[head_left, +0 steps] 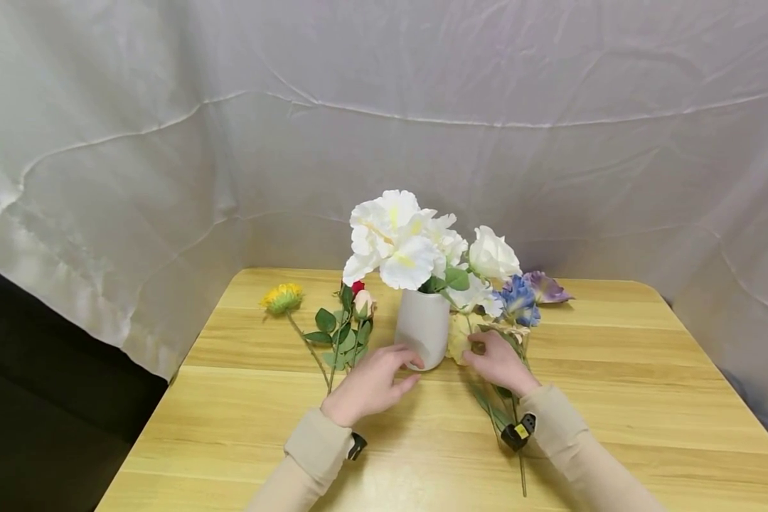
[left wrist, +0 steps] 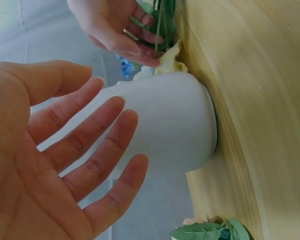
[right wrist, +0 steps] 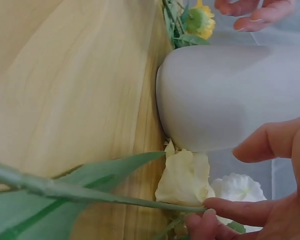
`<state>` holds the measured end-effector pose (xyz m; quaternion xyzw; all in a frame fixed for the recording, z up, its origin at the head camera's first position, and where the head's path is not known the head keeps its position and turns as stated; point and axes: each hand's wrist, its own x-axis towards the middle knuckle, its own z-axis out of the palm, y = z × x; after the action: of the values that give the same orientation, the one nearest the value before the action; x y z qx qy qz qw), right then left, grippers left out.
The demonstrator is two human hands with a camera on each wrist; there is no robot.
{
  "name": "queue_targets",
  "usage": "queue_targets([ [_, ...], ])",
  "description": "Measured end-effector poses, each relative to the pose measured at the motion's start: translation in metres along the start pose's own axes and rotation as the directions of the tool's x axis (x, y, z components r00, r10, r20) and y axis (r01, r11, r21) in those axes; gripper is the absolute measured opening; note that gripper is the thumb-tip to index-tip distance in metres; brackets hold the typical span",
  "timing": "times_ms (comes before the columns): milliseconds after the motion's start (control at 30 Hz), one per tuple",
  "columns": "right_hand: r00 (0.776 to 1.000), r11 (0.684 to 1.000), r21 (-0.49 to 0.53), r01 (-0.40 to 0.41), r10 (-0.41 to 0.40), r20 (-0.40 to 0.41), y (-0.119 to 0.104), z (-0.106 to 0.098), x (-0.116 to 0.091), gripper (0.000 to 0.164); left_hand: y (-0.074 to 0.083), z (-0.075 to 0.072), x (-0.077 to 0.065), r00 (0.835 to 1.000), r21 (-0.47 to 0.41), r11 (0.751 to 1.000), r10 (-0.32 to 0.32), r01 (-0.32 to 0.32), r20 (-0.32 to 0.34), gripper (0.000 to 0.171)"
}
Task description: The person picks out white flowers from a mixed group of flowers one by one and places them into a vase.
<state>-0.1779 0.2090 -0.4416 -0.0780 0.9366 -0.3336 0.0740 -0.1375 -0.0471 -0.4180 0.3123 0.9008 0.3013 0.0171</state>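
Observation:
A white vase (head_left: 422,331) stands upright on the table, holding large white flowers (head_left: 397,238) with yellow centres. Beside its lower left side is my left hand (head_left: 377,380), fingers spread and relaxed; the left wrist view shows an empty palm. To the right of the vase, my right hand (head_left: 502,363) has its index and middle fingertips at a green flower stem (right wrist: 125,200), which runs in between them. The right thumb stays apart from this stem. Close behind those fingertips, a pale yellow flower (right wrist: 182,177) lies by the foot of the vase.
Left of the vase lie a yellow flower (head_left: 283,299), a pink rose (head_left: 363,304) and a red flower (head_left: 357,287) with leafy stems. Right of it are a white rose (head_left: 493,254), a blue flower (head_left: 520,300) and a purple flower (head_left: 547,287). Grey cloth (head_left: 486,171) hangs behind the table.

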Motion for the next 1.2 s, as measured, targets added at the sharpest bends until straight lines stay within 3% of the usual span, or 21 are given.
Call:
queue_targets([
  [233, 0.999, 0.984, 0.174, -0.044, 0.047, -0.011, 0.003, -0.002, -0.002, 0.050, 0.000, 0.000, 0.000, 1.000, -0.005, 1.000, -0.010, 0.010, 0.002, 0.020],
  [300, 0.998, 0.958, 0.280, -0.064, 0.066, 0.001, 0.004, -0.003, -0.002, 0.048, 0.001, 0.000, 0.000, 1.000, -0.005, 1.000, -0.012, 0.012, 0.003, 0.020],
  [367, 0.996, 0.906, 0.415, -0.086, 0.085, 0.022, 0.006, -0.005, 0.000, 0.047, 0.001, 0.000, 0.000, 1.000, -0.006, 1.000, -0.010, 0.010, 0.002, 0.020],
  [433, 0.993, 0.817, 0.563, -0.122, 0.105, 0.062, 0.007, -0.008, 0.001, 0.048, 0.001, 0.000, 0.001, 1.000, -0.005, 1.000, -0.008, 0.008, 0.000, 0.020],
  [533, 0.984, 0.624, 0.760, -0.180, 0.114, 0.140, 0.008, -0.010, 0.001, 0.052, 0.001, 0.000, 0.001, 1.000, -0.002, 1.000, -0.007, 0.007, -0.005, 0.019],
  [600, 0.976, 0.496, 0.841, -0.218, 0.108, 0.189, 0.009, -0.010, 0.000, 0.053, 0.002, 0.000, 0.001, 1.000, 0.001, 1.000, -0.005, 0.005, -0.010, 0.019],
  [667, 0.971, 0.391, 0.889, -0.239, 0.101, 0.216, 0.010, -0.010, -0.001, 0.049, 0.002, 0.000, 0.001, 1.000, 0.002, 1.000, -0.003, 0.003, -0.014, 0.019],
  [733, 0.968, 0.317, 0.914, -0.252, 0.086, 0.237, 0.010, -0.009, -0.002, 0.036, 0.002, 0.000, 0.001, 1.000, 0.002, 1.000, 0.000, 0.001, -0.019, 0.019],
  [833, 0.966, 0.237, 0.937, -0.257, 0.063, 0.249, 0.009, -0.008, -0.002, 0.018, 0.002, 0.000, 0.002, 1.000, -0.002, 1.000, 0.000, 0.000, -0.025, 0.020],
  [933, 0.965, 0.203, 0.944, -0.262, 0.061, 0.255, 0.007, -0.008, -0.002, 0.018, 0.003, -0.001, 0.002, 0.999, -0.014, 1.000, -0.002, 0.001, -0.042, 0.020],
  [1000, 0.964, 0.197, 0.943, -0.267, 0.073, 0.257, 0.004, -0.007, -0.002, 0.027, 0.003, -0.002, 0.001, 0.998, -0.026, 1.000, -0.003, 0.002, -0.068, 0.019],
  [1100, 0.961, 0.213, 0.938, -0.273, 0.092, 0.259, 0.001, -0.007, -0.003, 0.049, 0.004, -0.004, 0.001, 0.993, -0.057, 0.998, -0.013, 0.006, -0.121, 0.018],
  [1200, 0.963, 0.244, 0.933, -0.265, 0.117, 0.243, -0.004, -0.007, -0.004, 0.051, 0.004, -0.005, 0.002, 0.985, -0.074, 0.997, -0.024, 0.011, -0.171, 0.017],
])
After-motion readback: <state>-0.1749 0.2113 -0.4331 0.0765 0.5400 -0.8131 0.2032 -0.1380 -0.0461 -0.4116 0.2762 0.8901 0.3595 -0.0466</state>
